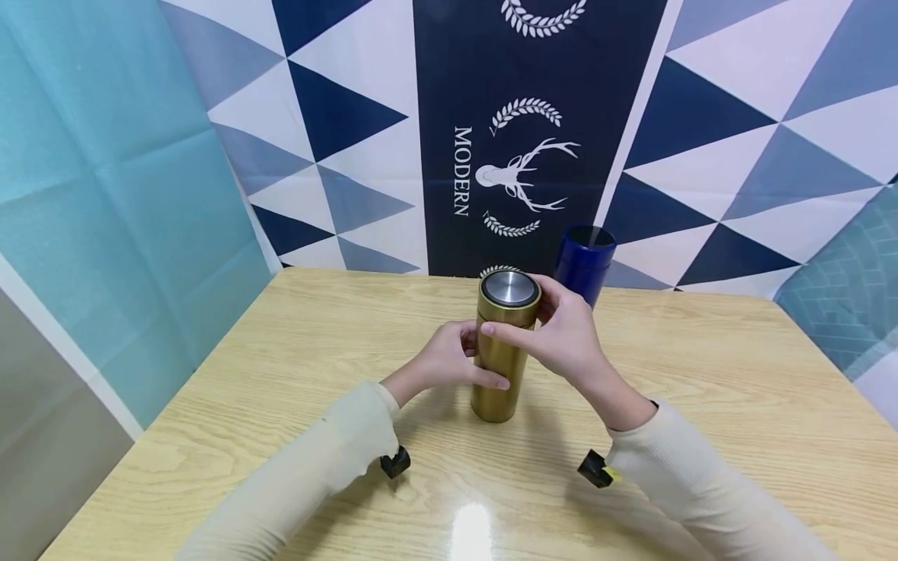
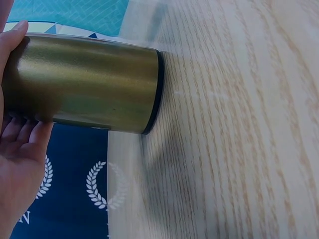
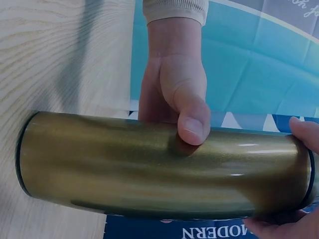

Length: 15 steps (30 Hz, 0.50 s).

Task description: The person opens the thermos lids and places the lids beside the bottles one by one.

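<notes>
A gold thermos flask (image 1: pixel 500 366) stands upright on the wooden table, its lid (image 1: pixel 510 290) topped by a brushed silver disc with a dark ring. My left hand (image 1: pixel 449 354) grips the middle of its body, thumb across the front. Higher up, my right hand (image 1: pixel 564 331) holds the lid end, thumb in front and fingers behind. The left wrist view shows the flask's dark base rim (image 2: pixel 155 94) at the tabletop. In the right wrist view the left thumb (image 3: pixel 194 130) presses on the gold side. Fingers behind the flask are partly hidden.
Behind my right hand stands a dark blue cylinder (image 1: pixel 585 269), apparently another flask, partly covered by the hand. A patterned cloth backdrop (image 1: pixel 365 117) rises along the table's (image 1: pixel 316 327) back edge. Light blue cloth (image 1: pixel 140 195) hangs at the left.
</notes>
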Each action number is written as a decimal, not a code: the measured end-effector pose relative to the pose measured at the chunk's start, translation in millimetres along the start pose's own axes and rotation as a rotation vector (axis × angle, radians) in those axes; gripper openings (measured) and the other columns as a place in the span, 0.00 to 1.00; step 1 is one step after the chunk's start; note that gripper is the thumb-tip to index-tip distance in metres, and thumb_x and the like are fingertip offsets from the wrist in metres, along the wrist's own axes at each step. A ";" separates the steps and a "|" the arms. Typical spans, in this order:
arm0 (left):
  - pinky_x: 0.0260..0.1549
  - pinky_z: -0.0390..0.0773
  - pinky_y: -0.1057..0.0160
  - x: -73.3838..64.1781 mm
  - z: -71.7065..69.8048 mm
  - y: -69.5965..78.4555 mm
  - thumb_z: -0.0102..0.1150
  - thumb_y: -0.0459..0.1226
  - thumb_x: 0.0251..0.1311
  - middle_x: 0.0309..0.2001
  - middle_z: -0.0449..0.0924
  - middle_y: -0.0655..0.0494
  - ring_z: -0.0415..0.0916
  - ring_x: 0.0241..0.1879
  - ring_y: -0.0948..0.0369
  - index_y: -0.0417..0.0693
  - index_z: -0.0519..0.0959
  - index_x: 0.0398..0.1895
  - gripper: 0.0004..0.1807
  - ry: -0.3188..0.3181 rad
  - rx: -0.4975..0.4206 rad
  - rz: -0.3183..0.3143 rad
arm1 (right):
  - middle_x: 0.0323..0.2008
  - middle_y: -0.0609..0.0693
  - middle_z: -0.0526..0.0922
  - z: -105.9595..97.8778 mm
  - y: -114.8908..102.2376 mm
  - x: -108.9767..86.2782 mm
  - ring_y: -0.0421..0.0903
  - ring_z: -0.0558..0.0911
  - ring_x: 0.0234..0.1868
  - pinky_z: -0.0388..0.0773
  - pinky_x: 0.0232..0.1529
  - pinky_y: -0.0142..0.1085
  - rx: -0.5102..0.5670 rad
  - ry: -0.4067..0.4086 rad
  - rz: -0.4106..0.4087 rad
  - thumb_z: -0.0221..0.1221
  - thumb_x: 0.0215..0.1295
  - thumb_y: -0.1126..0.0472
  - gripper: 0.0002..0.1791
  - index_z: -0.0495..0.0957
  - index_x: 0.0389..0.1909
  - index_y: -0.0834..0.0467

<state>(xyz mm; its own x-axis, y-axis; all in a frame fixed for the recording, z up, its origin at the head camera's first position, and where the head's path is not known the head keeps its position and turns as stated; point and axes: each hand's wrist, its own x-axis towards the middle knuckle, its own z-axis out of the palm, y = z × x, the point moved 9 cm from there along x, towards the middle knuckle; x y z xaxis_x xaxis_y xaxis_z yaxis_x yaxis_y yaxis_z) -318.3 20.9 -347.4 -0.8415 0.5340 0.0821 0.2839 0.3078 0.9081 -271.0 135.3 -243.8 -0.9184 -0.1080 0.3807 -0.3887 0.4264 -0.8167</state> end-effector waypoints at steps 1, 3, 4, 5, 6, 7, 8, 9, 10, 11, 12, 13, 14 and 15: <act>0.49 0.80 0.68 0.1 -0.1 0.6 0.80 0.38 0.36 0.48 0.84 0.56 0.81 0.44 0.66 0.49 0.78 0.50 0.32 0.001 -0.001 0.004 | 0.51 0.55 0.83 -0.1 0.6 0.5 0.34 0.81 0.43 0.77 0.46 0.20 0.005 -0.002 0.001 0.74 0.46 0.59 0.34 0.74 0.56 0.59; 0.49 0.80 0.68 0.5 -0.3 1.5 0.80 0.38 0.36 0.47 0.84 0.55 0.81 0.44 0.66 0.49 0.78 0.50 0.32 0.002 -0.001 0.010 | 0.51 0.55 0.83 -0.2 1.9 1.3 0.35 0.81 0.43 0.78 0.46 0.20 0.011 -0.007 0.008 0.74 0.46 0.59 0.34 0.74 0.57 0.59; 0.49 0.80 0.68 0.8 -0.4 1.6 0.80 0.38 0.36 0.47 0.84 0.55 0.81 0.44 0.66 0.49 0.78 0.49 0.32 0.002 0.000 0.012 | 0.51 0.55 0.83 -0.3 2.7 1.6 0.36 0.81 0.43 0.78 0.46 0.20 0.012 -0.010 0.013 0.74 0.46 0.59 0.34 0.74 0.57 0.59; 0.49 0.80 0.68 1.0 -0.6 1.6 0.80 0.38 0.36 0.47 0.84 0.55 0.81 0.44 0.66 0.49 0.78 0.49 0.31 0.003 0.000 0.012 | 0.51 0.55 0.83 -0.3 3.5 1.9 0.36 0.82 0.43 0.78 0.45 0.21 0.015 -0.015 0.019 0.74 0.46 0.59 0.34 0.74 0.57 0.59; 0.48 0.80 0.69 1.1 -0.7 1.4 0.80 0.39 0.36 0.47 0.84 0.55 0.81 0.44 0.66 0.49 0.78 0.49 0.31 0.003 0.002 0.010 | 0.51 0.55 0.83 -0.2 4.3 2.1 0.37 0.82 0.43 0.78 0.45 0.21 0.015 -0.020 0.025 0.74 0.46 0.58 0.35 0.74 0.57 0.59; 0.48 0.80 0.69 1.1 -0.8 1.0 0.80 0.39 0.36 0.47 0.84 0.56 0.81 0.43 0.66 0.50 0.78 0.49 0.31 0.003 0.003 0.007 | 0.51 0.55 0.83 0.0 5.4 2.3 0.37 0.82 0.43 0.78 0.45 0.22 0.016 -0.026 0.032 0.74 0.47 0.58 0.35 0.74 0.57 0.58; 0.48 0.80 0.69 1.1 -0.9 0.5 0.80 0.39 0.36 0.47 0.84 0.56 0.81 0.43 0.66 0.50 0.78 0.49 0.31 0.003 0.004 0.002 | 0.51 0.55 0.83 0.2 6.2 2.4 0.38 0.82 0.43 0.79 0.44 0.22 0.015 -0.033 0.039 0.74 0.47 0.58 0.35 0.73 0.58 0.58; 0.48 0.80 0.69 0.9 -0.9 0.3 0.80 0.39 0.36 0.47 0.84 0.56 0.81 0.43 0.66 0.50 0.78 0.49 0.31 0.003 0.004 -0.001 | 0.51 0.55 0.83 0.5 7.1 2.6 0.38 0.82 0.43 0.79 0.44 0.22 0.016 -0.039 0.044 0.74 0.47 0.58 0.35 0.73 0.58 0.58; 0.48 0.80 0.69 0.7 -0.8 0.0 0.80 0.39 0.36 0.47 0.84 0.56 0.81 0.44 0.67 0.50 0.78 0.49 0.31 0.002 0.004 -0.004 | 0.51 0.55 0.83 0.7 7.8 2.7 0.38 0.82 0.42 0.79 0.44 0.23 0.017 -0.045 0.048 0.74 0.47 0.58 0.35 0.73 0.58 0.58; 0.49 0.80 0.69 0.4 -0.6 0.0 0.80 0.39 0.36 0.48 0.84 0.56 0.81 0.44 0.67 0.50 0.78 0.49 0.32 0.000 0.003 -0.005 | 0.51 0.55 0.83 0.7 8.4 2.8 0.39 0.82 0.42 0.79 0.44 0.23 0.018 -0.051 0.051 0.74 0.47 0.58 0.35 0.73 0.58 0.58; 0.49 0.80 0.69 0.3 -0.3 0.1 0.80 0.39 0.36 0.48 0.84 0.56 0.81 0.44 0.66 0.50 0.78 0.50 0.32 -0.003 0.000 -0.006 | 0.52 0.55 0.82 0.8 8.9 3.0 0.39 0.81 0.42 0.79 0.43 0.24 0.017 -0.057 0.053 0.74 0.47 0.58 0.35 0.73 0.59 0.58; 0.49 0.80 0.69 0.0 -0.2 0.2 0.80 0.39 0.36 0.48 0.84 0.56 0.81 0.44 0.66 0.50 0.78 0.50 0.32 -0.005 -0.003 -0.004 | 0.52 0.55 0.82 1.0 9.3 3.2 0.39 0.81 0.42 0.78 0.43 0.24 0.017 -0.063 0.054 0.74 0.47 0.58 0.35 0.73 0.59 0.58; 0.49 0.80 0.69 -0.1 -0.1 0.4 0.80 0.39 0.36 0.48 0.84 0.55 0.81 0.44 0.66 0.50 0.78 0.50 0.32 -0.006 -0.005 -0.002 | 0.52 0.55 0.82 1.0 9.5 3.5 0.39 0.81 0.42 0.78 0.42 0.24 0.016 -0.070 0.054 0.74 0.48 0.58 0.35 0.73 0.59 0.58; 0.49 0.80 0.69 -0.3 -0.1 0.6 0.80 0.39 0.36 0.48 0.84 0.55 0.81 0.45 0.66 0.50 0.78 0.51 0.32 -0.006 -0.006 0.001 | 0.52 0.55 0.82 1.2 10.0 4.0 0.39 0.80 0.41 0.78 0.42 0.24 0.016 -0.077 0.054 0.73 0.48 0.58 0.35 0.72 0.59 0.57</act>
<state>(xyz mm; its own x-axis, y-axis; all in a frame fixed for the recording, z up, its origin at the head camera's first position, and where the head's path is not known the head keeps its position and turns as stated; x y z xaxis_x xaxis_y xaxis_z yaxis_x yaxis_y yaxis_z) -318.0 20.8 -346.8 -0.8385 0.5390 0.0803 0.2819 0.3029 0.9104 -278.6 138.0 -250.9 -0.9408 -0.1541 0.3020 -0.3390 0.4193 -0.8422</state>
